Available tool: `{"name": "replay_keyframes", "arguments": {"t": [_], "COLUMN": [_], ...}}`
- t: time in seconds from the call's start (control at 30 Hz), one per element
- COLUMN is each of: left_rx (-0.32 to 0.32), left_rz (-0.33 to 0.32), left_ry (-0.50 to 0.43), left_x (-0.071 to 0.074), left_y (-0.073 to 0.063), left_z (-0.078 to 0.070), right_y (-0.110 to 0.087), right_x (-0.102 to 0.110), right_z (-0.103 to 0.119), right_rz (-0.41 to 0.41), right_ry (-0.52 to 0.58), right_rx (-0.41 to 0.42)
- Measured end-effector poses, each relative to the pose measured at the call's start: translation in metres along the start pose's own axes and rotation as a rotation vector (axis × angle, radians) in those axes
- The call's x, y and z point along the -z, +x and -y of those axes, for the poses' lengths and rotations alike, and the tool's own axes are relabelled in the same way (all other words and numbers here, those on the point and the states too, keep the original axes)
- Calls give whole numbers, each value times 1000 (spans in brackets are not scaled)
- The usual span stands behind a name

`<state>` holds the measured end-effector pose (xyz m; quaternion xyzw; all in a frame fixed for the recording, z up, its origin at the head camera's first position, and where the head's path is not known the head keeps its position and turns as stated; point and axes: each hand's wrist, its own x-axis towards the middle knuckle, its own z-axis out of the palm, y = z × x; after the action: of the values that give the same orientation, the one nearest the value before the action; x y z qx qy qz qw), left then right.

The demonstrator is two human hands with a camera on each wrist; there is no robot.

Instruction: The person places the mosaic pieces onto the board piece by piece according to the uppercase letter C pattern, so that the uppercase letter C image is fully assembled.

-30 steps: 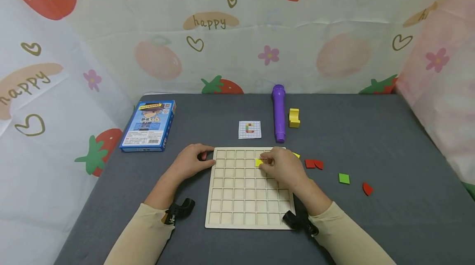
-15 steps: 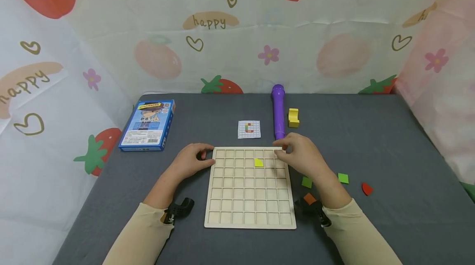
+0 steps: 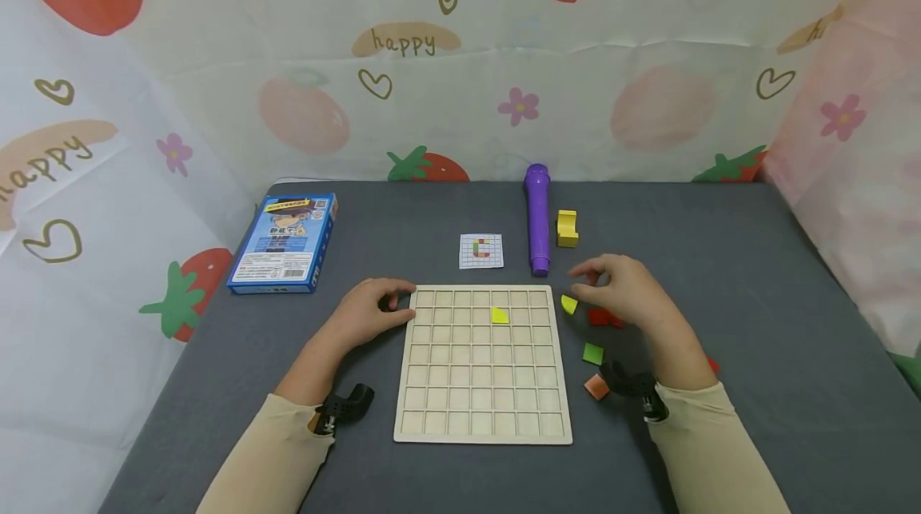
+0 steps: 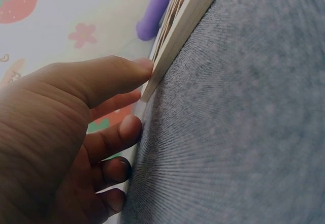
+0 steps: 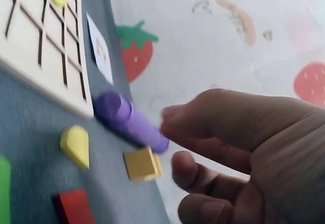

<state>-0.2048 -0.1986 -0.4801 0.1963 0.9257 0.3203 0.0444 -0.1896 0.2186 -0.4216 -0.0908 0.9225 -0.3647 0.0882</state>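
My left hand (image 3: 365, 312) rests at the far left corner of the pale wooden grid board (image 3: 460, 386); in the left wrist view its thumb touches the board's edge and the other fingers are loosely bent. A yellow tile (image 3: 500, 316) with one rounded side lies in a cell of the board's second row. Right of the board, my right hand (image 3: 636, 294) hovers with thumb and fingers apart and nothing between them. Below its fingertips lie a yellow rounded tile (image 3: 569, 304) and red tiles (image 3: 603, 317), partly hidden by the hand. Nearer me are a green tile (image 3: 593, 353) and an orange tile (image 3: 596, 387).
Behind the board lie a small pattern card (image 3: 481, 251), a purple microphone-shaped stick (image 3: 538, 218) and a yellow block (image 3: 567, 229) with a notch. A blue box (image 3: 284, 244) lies at the back left. Another red tile (image 3: 713, 364) peeks out beside the right forearm.
My right hand has let go of the yellow tile in the grid and moved right, off the board, over the loose tiles. The left hand has stayed at the corner.
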Motion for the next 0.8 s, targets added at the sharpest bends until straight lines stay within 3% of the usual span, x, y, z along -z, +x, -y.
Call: {"name": "replay_keyframes", "arguments": {"t": [0.2,0.53,0.8], "left_rx": [5,4,7], "left_rz": [-1,-3,5], "left_ry": [3,1,1], "left_x": [1,2,1], "left_y": [-1,-2,-1], "left_z": [0,-2,-2], "right_y": [3,1,-1], "right_x": [5,9,8], "right_z": [-17,-28,-32], "right_rz": [81,272,262], "right_ry": [-21,40,1], "right_rx": [-48,-119,-147]}}
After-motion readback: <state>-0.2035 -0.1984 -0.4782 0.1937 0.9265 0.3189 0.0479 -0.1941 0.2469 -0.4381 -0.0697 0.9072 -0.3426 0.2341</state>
